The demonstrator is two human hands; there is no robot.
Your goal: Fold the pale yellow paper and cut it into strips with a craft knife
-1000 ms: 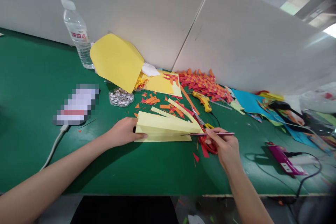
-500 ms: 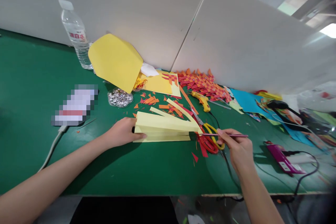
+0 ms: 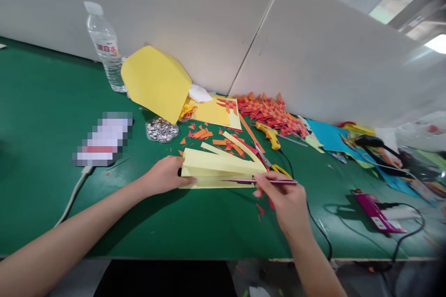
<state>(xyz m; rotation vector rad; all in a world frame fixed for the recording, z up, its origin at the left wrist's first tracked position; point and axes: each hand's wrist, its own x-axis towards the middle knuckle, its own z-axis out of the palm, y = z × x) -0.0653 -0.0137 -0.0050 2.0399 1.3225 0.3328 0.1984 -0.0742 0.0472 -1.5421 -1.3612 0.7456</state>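
Note:
Pale yellow paper (image 3: 219, 162), folded over on itself, lies in front of me on the green table. My left hand (image 3: 170, 171) pinches its left end, thumb on the lower layer and fingers behind the fold. In my right hand (image 3: 282, 192) is a slim pink pencil (image 3: 244, 180), its dark tip pointing left over the lower strip of the paper. Whether the tip touches the paper I cannot tell. Beyond the right end of the paper, scissors (image 3: 265, 157) lie partly hidden by my right hand. Pale yellow strips (image 3: 240, 143) rest just behind the paper.
Orange and red scraps (image 3: 202, 133) lie behind the paper, near a tray of googly eyes (image 3: 162, 130). A yellow glue gun (image 3: 270, 135) and woven red-orange paper fish (image 3: 268, 110) are farther back. A water bottle (image 3: 108, 55), phone (image 3: 104, 139) and purple power strip (image 3: 378, 213) stand around.
My right hand has moved left with the pencil, bringing its tip over the paper's lower strip and covering more of the scissors. My left hand keeps its hold on the paper.

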